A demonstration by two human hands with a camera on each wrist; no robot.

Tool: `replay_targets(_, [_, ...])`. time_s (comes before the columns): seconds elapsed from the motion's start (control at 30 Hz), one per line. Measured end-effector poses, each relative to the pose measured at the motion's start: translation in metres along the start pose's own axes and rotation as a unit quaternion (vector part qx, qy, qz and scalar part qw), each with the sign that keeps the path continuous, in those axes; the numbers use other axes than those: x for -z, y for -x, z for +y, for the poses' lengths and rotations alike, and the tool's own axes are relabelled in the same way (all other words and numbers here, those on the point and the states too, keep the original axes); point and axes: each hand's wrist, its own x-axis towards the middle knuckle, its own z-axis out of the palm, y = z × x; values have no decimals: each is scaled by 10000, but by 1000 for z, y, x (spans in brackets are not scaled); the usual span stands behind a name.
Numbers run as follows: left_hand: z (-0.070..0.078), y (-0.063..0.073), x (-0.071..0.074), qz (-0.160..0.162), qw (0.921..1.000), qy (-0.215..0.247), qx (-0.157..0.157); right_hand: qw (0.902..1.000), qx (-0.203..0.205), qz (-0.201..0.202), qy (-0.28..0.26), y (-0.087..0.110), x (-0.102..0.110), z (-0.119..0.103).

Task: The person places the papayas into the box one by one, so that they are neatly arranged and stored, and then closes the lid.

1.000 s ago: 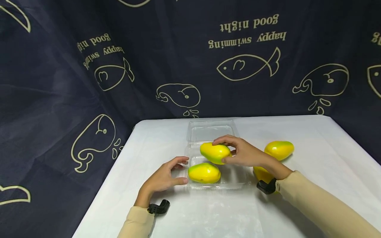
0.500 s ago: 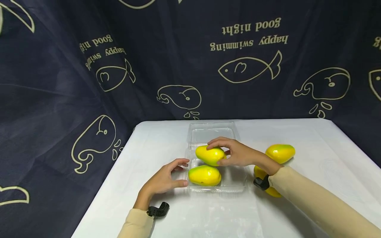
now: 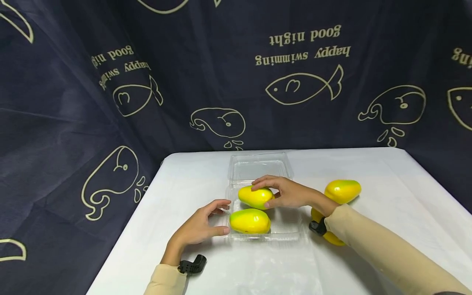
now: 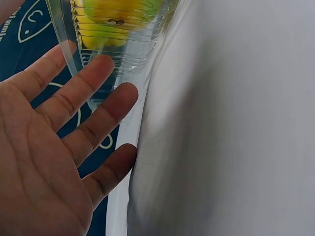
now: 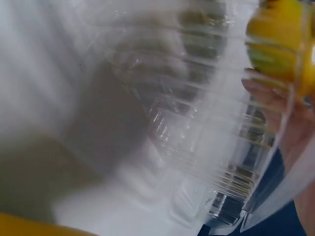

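Observation:
A clear plastic clamshell box (image 3: 287,223) stands on the table with its lid (image 3: 259,169) folded back. One yellow-green mango (image 3: 250,221) lies in its near left part. My right hand (image 3: 291,192) grips a second mango (image 3: 254,196) over the box, just behind the first; whether this fruit touches the bottom I cannot tell. In the right wrist view, fingertips meet the mango (image 5: 275,44) beyond the ridged wall (image 5: 197,98). My left hand (image 3: 197,224) stands at the box's left side, fingers spread in the left wrist view, holding nothing.
Two more mangoes lie right of the box: one (image 3: 343,191) farther back, the other (image 3: 333,237) partly hidden under my right forearm. A white cloth (image 3: 147,229) covers the table. A dark printed curtain (image 3: 221,73) hangs behind it and at the left.
My right hand has moved the mango left and down, closer to the one lying in the box. My left hand has stayed beside the box. The head view has shifted slightly.

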Motion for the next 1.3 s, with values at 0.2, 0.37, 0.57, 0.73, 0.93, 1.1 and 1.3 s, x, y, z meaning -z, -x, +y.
replay_targets(0.2, [-2,-1,0,-2,10000,5,-29,10000,-17,-44,19,-3,-1,4])
replay_targets(0.37, [-3,-1,0,18,10000,-16,-57,9999,-100,-20,40,-4,0,4])
replay_targets(0.57, [-3,-3,0,13,10000,-13,-48,9998,-187,7,-86,-3,1,4])
replay_targets(0.73, [-3,-2,0,25,10000,-6,-17,9999,-157,16,-52,-3,0,5])
replay_targets(0.93, [-3,-2,0,6,10000,62,-53,9999,-83,81,114,-4,-3,9])
replay_targets(1.1, [-4,-3,0,-8,10000,45,-65,9994,22,255,234,-4,-8,10])
replay_targets(1.3, [-2,-2,0,-42,10000,75,-49,9985,61,380,383,-7,-12,10])
